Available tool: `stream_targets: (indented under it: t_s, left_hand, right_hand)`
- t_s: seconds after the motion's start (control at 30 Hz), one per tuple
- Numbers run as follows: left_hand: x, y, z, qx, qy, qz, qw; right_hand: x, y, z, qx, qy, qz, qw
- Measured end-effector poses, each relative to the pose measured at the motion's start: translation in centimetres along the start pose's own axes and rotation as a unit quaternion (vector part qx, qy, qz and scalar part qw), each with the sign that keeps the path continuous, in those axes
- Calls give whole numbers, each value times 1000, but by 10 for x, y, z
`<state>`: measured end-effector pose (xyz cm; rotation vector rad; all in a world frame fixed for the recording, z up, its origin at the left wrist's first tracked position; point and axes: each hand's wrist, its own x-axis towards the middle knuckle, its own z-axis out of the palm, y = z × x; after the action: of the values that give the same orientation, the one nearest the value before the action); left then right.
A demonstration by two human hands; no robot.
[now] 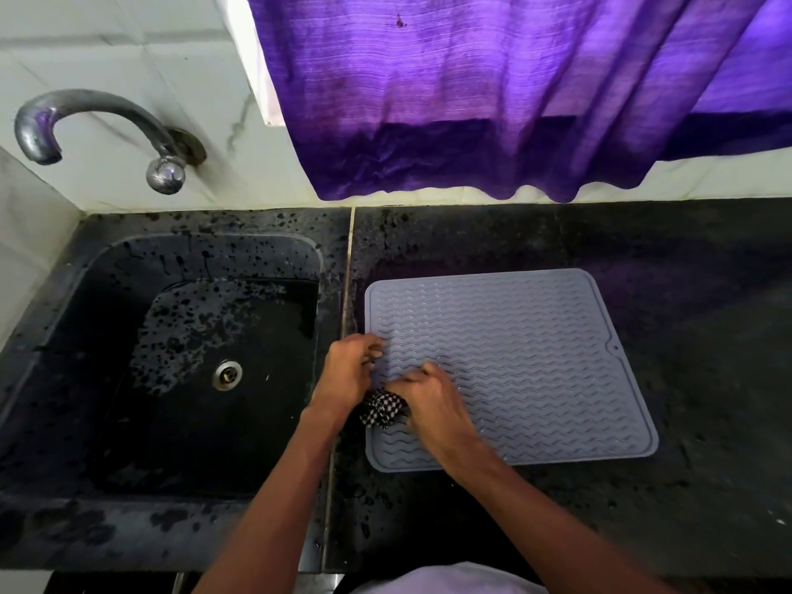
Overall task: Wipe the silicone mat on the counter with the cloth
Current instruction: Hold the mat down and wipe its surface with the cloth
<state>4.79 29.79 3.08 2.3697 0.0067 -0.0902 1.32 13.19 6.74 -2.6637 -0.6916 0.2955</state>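
Note:
A pale grey silicone mat [523, 362] with wavy ridges lies flat on the dark counter, right of the sink. A bunched black-and-white checked cloth [382, 408] sits at the mat's left edge, mostly covered by my hands. My right hand [428, 400] lies over the cloth with fingers curled round it. My left hand [349, 370] is at the mat's left edge, fingers bent, fingertips on the mat's rim just above the cloth.
A black sink [180, 358] with a steel drain [227, 374] lies to the left, a curved metal tap [85, 122] on the wall above it. A purple curtain [514, 100] hangs over the counter's back. Water spots dot the dark counter [707, 379].

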Motion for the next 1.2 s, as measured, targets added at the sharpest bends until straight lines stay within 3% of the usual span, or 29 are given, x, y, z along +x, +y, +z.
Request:
stream_targets:
  t_s: [0.23,0.33,0.53,0.6,0.7,0.77,0.87,1.13,1.2]
  left_hand:
    - [-7,0,21,31,67,-6,997]
    - [-9,4,24,-17,74,-83,994]
    - [-22,23,24,-113,68,-96,987]
    - [-30,13,36,-65,82,-56,993]
    - [-37,14,45,-80,79,-109,988]
    - [-40,23,49,2,98,-74,992]
    - [-47,34,48,35,109,-53,992]
    - [-52,32,57,50,50,-96,993]
    - [-55,24,66,77,51,-75,993]
  right_hand:
    - [-3,14,-12,20,30,6,999]
    - [-13,30,-19,14,18,11,1000]
    - [-21,49,-22,2,36,54,998]
    - [-20,46,-25,4,41,51,998]
    - [-17,45,-25,2,48,58,997]
    - [-17,48,-18,-17,40,68,997]
    - [-22,52,-13,-9,25,69,997]
    - [-28,72,-21,-7,24,76,997]
    - [-27,72,-21,-3,28,82,996]
